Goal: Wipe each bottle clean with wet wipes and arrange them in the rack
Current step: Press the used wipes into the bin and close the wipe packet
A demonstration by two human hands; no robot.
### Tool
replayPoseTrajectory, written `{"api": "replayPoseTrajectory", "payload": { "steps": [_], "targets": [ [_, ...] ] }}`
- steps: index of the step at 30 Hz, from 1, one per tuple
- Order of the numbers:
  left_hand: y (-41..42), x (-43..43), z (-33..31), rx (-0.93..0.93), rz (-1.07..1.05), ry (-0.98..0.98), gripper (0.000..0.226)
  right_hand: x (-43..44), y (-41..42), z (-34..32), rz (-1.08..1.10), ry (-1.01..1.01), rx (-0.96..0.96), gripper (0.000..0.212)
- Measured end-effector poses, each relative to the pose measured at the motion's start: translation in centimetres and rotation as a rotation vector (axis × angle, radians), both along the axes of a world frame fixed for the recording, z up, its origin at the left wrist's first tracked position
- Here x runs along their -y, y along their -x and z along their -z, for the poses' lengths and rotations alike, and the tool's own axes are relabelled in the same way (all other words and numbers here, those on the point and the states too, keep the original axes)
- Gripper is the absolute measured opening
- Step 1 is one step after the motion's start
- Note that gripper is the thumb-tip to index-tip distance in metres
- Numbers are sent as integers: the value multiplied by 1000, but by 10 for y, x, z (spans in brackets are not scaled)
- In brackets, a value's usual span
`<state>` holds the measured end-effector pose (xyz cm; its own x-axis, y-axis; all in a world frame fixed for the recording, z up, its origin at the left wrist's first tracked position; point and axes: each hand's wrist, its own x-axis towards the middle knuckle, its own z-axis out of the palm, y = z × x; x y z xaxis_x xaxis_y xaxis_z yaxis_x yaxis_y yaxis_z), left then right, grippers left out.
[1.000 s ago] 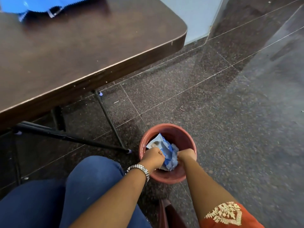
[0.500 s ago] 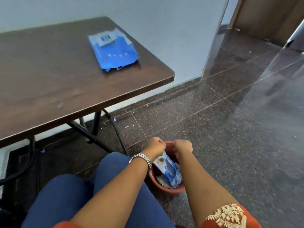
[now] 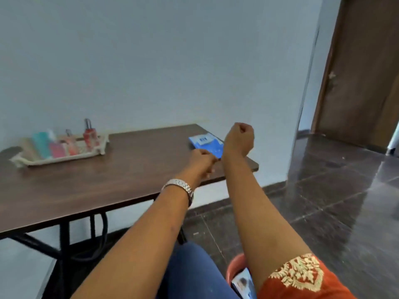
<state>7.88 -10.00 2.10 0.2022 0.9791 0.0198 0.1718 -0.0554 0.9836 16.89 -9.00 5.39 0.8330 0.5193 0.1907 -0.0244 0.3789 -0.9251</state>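
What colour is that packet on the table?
The packet is blue with a white label, head view.

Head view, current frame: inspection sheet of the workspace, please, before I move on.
Surface: brown table on black legs.
Job's things: cream rack at the table's rear left, several bottles in it; blue wipes pack at rear right, partly behind the hands.
Clutter: reddish bin on the floor by the right arm, wrapper inside.
Hands: left hand blurred, near the pack; right hand raised, fisted, holding nothing.
Cables: dark cable looping under the table.
Surroundings: pale wall, dark tiled floor, brown door at right.
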Motion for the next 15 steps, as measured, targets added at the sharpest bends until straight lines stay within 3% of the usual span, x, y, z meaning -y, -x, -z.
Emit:
{"api": "replayPoseTrajectory", "payload": {
  "steps": [2,5,8,15],
  "targets": [
    [31,-12,-18,40,-97,-35,7,-8,33,-13,-90,0,28,18],
    [77,-33,-30,59,-216,-54,20,-26,74,-18,-187,12,54,16],
    [125,-56,-35,78,-330,-56,6,-56,108,-12,-290,50,89,11],
    [257,-131,-7,114,-716,-43,11,-150,201,35,-607,229,172,15]
  ]
}}
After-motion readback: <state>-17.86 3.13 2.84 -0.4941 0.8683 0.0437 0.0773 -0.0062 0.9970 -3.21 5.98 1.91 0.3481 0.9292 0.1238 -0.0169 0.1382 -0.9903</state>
